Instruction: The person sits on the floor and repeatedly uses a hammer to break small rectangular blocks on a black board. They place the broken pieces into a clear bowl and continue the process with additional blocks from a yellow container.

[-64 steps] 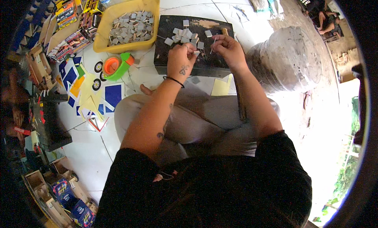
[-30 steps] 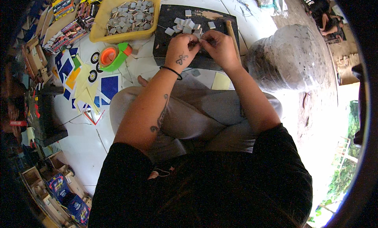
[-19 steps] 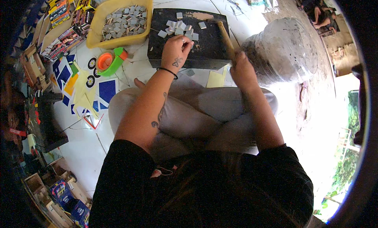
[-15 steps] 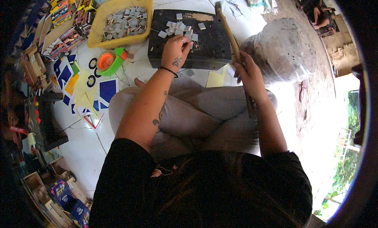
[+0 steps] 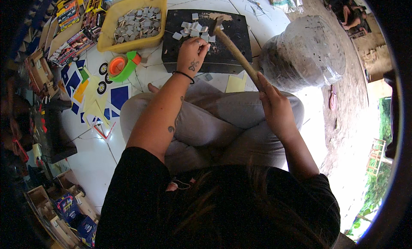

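My right hand (image 5: 278, 109) is wrapped round the wooden handle of a hammer (image 5: 237, 53). The hammer's head is over the right part of a low black block (image 5: 201, 67), close to a heap of small grey square pieces (image 5: 192, 29). At the near edge of that heap, the fingers of my left hand (image 5: 191, 52) are pinched together on the block's top. What they hold, if anything, is hidden by the fingers. One loose grey square (image 5: 195, 16) lies behind the heap.
Beyond the block's left side is a yellow basin (image 5: 107, 23) full of similar grey pieces. A green tape dispenser (image 5: 131, 67), blue cut sheets (image 5: 120, 98) and black wheels (image 5: 101, 88) lie left. A large plastic-wrapped drum-like bundle (image 5: 304, 51) stands right. A person (image 5: 354, 19) sits far right.
The hammer has swung left, its head coming from beyond the block's far right corner to over the block beside the heap. My left hand stays almost in place.
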`<state>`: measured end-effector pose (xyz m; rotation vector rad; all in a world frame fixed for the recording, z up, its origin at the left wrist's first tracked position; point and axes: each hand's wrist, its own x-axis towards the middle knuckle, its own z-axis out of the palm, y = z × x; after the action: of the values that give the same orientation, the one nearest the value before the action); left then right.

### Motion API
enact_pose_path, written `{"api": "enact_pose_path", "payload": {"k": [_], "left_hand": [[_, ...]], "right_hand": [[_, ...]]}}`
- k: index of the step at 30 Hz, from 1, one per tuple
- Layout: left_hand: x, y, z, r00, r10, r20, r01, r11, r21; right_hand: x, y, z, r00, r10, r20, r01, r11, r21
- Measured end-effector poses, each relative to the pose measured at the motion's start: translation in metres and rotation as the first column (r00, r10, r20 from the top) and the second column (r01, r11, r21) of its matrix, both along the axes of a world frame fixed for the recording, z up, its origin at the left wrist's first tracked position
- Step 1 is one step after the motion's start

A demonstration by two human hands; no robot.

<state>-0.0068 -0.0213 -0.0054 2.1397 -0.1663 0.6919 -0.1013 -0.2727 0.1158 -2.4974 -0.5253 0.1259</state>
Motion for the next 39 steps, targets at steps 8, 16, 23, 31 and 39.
{"api": "enact_pose_path", "payload": {"k": [8, 16, 23, 31, 39], "left_hand": [[0.001, 0.000, 0.000, 0.997, -0.011, 0.070, 0.012, 1.000, -0.018], [-0.003, 0.002, 0.004, 0.996, -0.010, -0.086, 0.013, 0.999, 0.037], [-0.001, 0.002, 0.001, 0.998, 0.004, -0.056, -0.002, 1.000, 0.030], [-0.004, 0.000, 0.000, 1.000, 0.007, -0.004, -0.007, 1.000, -0.016], [-0.008, 0.001, 0.018, 0.993, -0.018, -0.117, 0.012, 0.998, -0.059]], "right_hand": [[0.001, -0.002, 0.003, 1.000, 0.022, 0.019, -0.022, 1.000, -0.009], [0.001, -0.003, 0.000, 0.998, 0.018, 0.067, -0.021, 0.999, 0.047], [0.005, 0.000, 0.003, 0.999, 0.024, 0.038, -0.026, 0.999, 0.040], [0.012, -0.005, -0.007, 1.000, -0.010, -0.014, 0.012, 0.994, 0.105], [0.080, -0.001, -0.067, 0.993, -0.113, -0.046, 0.118, 0.985, 0.126]]}}
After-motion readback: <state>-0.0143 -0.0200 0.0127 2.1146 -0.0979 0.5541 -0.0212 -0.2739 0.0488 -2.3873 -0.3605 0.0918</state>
